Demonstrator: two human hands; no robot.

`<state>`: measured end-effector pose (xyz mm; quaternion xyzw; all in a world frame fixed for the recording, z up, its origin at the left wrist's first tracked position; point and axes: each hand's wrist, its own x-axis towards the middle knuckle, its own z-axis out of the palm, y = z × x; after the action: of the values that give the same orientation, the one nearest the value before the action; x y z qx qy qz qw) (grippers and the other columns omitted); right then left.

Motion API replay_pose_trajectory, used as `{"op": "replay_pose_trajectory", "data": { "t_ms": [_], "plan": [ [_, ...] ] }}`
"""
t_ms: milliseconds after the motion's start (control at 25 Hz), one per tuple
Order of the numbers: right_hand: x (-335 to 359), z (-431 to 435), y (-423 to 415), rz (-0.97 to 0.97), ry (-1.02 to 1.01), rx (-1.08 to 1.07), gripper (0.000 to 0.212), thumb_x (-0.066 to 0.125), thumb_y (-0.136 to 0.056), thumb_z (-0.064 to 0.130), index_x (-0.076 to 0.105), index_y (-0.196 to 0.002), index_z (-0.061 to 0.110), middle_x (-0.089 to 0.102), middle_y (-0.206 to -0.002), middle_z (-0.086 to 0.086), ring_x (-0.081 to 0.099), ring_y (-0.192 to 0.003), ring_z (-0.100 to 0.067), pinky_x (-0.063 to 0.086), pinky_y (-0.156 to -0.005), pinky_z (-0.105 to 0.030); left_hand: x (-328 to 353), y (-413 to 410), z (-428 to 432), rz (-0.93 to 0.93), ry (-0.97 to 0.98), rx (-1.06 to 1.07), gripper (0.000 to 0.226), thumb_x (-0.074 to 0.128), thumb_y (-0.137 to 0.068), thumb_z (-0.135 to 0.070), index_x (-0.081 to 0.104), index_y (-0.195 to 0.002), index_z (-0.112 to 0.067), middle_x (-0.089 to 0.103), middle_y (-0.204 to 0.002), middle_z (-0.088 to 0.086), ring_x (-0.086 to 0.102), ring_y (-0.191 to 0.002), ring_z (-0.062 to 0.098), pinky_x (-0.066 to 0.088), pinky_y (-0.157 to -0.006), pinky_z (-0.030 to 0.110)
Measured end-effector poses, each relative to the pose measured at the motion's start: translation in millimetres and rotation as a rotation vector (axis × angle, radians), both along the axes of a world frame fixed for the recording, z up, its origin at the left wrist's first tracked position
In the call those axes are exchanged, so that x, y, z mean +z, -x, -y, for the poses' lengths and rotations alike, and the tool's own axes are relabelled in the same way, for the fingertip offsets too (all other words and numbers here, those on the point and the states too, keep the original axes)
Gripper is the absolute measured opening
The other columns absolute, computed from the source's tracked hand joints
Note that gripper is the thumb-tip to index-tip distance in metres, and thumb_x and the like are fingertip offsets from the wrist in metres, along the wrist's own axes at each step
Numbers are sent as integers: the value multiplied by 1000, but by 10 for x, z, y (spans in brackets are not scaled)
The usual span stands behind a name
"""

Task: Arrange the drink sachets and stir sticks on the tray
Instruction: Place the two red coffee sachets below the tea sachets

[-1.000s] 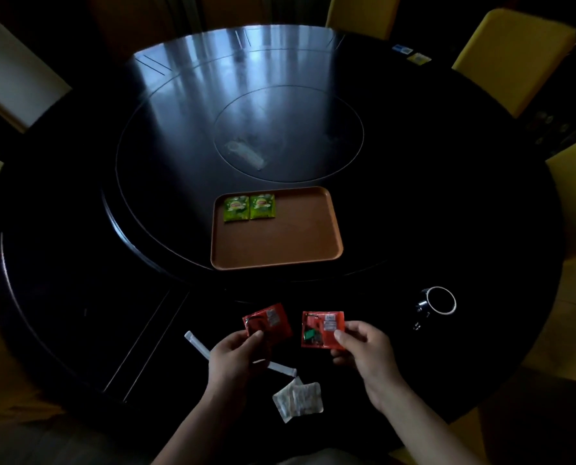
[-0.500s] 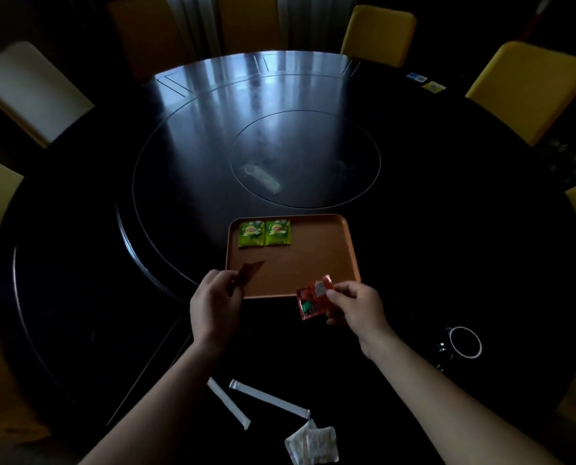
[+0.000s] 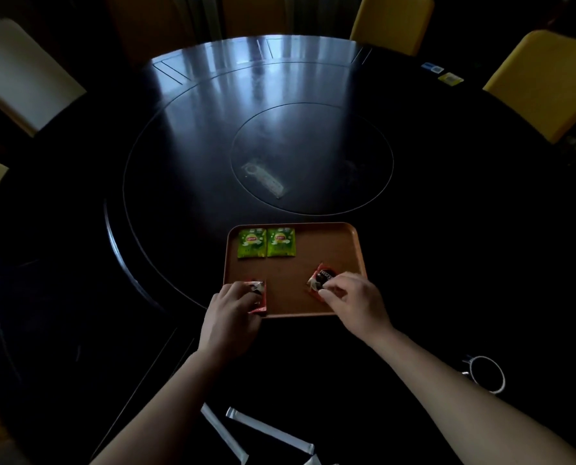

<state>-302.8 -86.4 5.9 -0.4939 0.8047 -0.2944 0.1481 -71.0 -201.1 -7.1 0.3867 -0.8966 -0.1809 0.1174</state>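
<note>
A brown tray (image 3: 330, 250) lies on the dark round table. Two green tea sachets (image 3: 266, 242) sit side by side in its far left corner. My left hand (image 3: 233, 313) presses a red coffee sachet (image 3: 259, 293) onto the tray's near left corner. At the near right part of the tray, my right hand (image 3: 353, 298) pinches a second red coffee sachet (image 3: 320, 278), which is tilted. Two white wrapped stir sticks (image 3: 270, 431) lie on the table close to me, between my forearms.
A dark mug with a white rim (image 3: 486, 374) stands at the right, beside my right forearm. A corner of white packets (image 3: 313, 460) shows at the bottom edge. A raised turntable (image 3: 179, 135) fills the table's middle. Yellow chairs (image 3: 545, 78) ring the table.
Both hands carried the red sachets from the table's near edge forward onto the tray; the left one now lies flat at the near left corner, the right one at the near right.
</note>
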Motion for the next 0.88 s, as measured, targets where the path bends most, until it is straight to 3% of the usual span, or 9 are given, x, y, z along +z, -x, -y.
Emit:
{"op": "replay_pose_trajectory", "data": {
  "t_ms": [80,160,280,400,520,640,760,880],
  "plan": [
    [-101,19,58,-33,0,8,13,71,-82,12,74,-94,15,71,-94,-2,66,-87,-21,57,-76,-40,-42,-69,92,5,4,-61,25,67,-75,-19,72,-99,-20,65,-108,3,61,-105,27,52,-86,43],
    [-63,78,123,-126,-56,46,26,66,-83,2,73,-105,13,72,-107,-4,64,-101,-23,55,-88,-37,-71,-92,194,58,14,-147,32,77,-76,-18,69,-107,-23,65,-118,6,62,-112,29,51,-91,44],
    [-63,217,187,-241,-253,177,38,66,-86,6,66,-123,16,63,-129,-1,54,-118,-23,46,-101,-35,-189,-47,348,138,-18,-199,44,79,-77,-33,57,-114,-39,63,-121,6,63,-107,33,52,-85,47],
    [-116,255,191,-327,-296,221,37,67,-86,13,66,-122,22,60,-127,-2,53,-110,-26,50,-91,-38,-178,14,362,249,18,-191,40,76,-77,-46,58,-113,-43,60,-117,5,58,-100,30,48,-79,42],
    [-136,301,145,-291,-287,140,31,70,-85,28,67,-116,24,57,-111,-3,54,-100,-25,52,-80,-38,-105,164,310,276,50,-102,40,70,-82,-47,62,-117,-32,57,-112,6,55,-100,28,46,-84,41],
    [-148,347,143,-221,-279,49,34,69,-84,39,66,-114,23,58,-106,-2,54,-100,-24,50,-82,-37,-68,224,250,165,42,15,28,73,-82,-38,70,-105,-24,62,-99,2,56,-96,27,47,-81,41],
    [-138,308,229,-233,-245,106,34,71,-84,26,66,-118,23,61,-113,4,54,-103,-22,50,-86,-36,-142,97,332,77,19,-113,25,77,-81,-24,71,-105,-25,66,-111,1,59,-112,28,49,-86,42],
    [-116,283,262,-278,-295,211,38,72,-83,21,65,-121,24,60,-118,4,53,-106,-21,51,-88,-37,-154,47,410,150,63,-260,27,67,-85,-36,69,-111,-32,64,-119,3,61,-113,27,50,-84,41]
  ]
}}
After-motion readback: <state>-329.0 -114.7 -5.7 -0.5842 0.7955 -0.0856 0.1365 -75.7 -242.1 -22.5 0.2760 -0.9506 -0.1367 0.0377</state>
